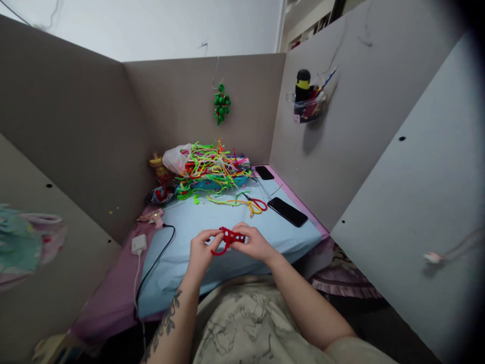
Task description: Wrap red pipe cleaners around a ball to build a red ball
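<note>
Between my two hands, above the front part of the table, is a red pipe cleaner piece (228, 235) with small loops and gaps along it. A curved red end hangs down on its left side. The fingertips of my left hand (201, 248) pinch the left part of the piece. At the other end, my right hand (256, 243) grips it between thumb and fingers. Beyond the hands lie scissors (261, 204) with red and yellow handles, beside a few loose green and yellow pipe cleaners (223, 201).
A blue basket (206, 186) overflows with coloured pipe cleaners. Two black phones (288, 211) (264, 173) lie to the right. At left are a pink glue gun (156, 217), a white adapter (139, 243) with cables and a bowl (153, 197). A green ornament (222, 105) hangs on the back panel.
</note>
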{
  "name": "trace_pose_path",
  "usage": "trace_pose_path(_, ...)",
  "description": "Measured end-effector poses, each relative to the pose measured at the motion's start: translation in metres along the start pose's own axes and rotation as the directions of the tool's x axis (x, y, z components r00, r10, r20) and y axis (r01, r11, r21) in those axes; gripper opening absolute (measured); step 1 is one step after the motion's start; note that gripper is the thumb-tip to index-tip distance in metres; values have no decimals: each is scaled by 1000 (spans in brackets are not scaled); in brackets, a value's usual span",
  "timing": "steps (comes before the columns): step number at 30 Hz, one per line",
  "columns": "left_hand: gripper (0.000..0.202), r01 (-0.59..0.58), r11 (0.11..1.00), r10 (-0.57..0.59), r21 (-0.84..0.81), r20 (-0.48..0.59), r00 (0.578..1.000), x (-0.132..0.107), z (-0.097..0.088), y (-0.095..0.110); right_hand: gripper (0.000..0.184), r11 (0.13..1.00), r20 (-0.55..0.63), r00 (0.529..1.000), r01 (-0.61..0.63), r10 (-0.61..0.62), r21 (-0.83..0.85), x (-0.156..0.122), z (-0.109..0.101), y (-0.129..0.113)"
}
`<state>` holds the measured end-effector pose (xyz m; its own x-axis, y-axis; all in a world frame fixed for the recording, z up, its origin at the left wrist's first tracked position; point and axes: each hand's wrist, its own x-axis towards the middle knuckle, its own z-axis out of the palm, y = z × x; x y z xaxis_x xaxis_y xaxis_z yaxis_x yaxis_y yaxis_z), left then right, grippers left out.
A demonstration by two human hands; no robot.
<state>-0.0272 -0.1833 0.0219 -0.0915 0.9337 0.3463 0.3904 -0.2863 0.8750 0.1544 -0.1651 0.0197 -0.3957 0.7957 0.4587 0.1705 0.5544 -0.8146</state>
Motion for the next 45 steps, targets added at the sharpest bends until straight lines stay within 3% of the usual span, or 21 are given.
trace_pose_path(7,11,-151,987,147,51,66,987,-2,-2,1,12,997,12,999,-46,45,59,-1,-4,1)
trace_pose_path(19,10,-158,987,158,5,38,987,-3,2,4,14,983,11,992,-130,130,131,-1,-1,2)
trace_pose_path(23,12,-111,994,111,13,11,994,-5,3,1,13,968,37,983,-185,181,171,0,-1,0)
trace_pose_path(27,26,-18,995,14,-96,-41,999,-6,6,-3,13,957,50,975,-222,217,187,0,-1,-2)
trace_pose_path(31,32,201,909,-167,-366,121,978,-4,9,0,11,961,57,973,-231,225,151,0,-2,-2)
trace_pose_path(34,39,287,823,-209,-491,208,955,-3,9,3,11,963,43,973,-229,225,145,1,-1,1)
trace_pose_path(42,38,235,834,-177,-499,161,971,-4,9,5,25,967,16,986,-164,164,195,0,0,10)
trace_pose_path(45,35,188,850,-137,-492,137,981,-4,9,4,22,965,41,988,-154,149,214,1,0,7)
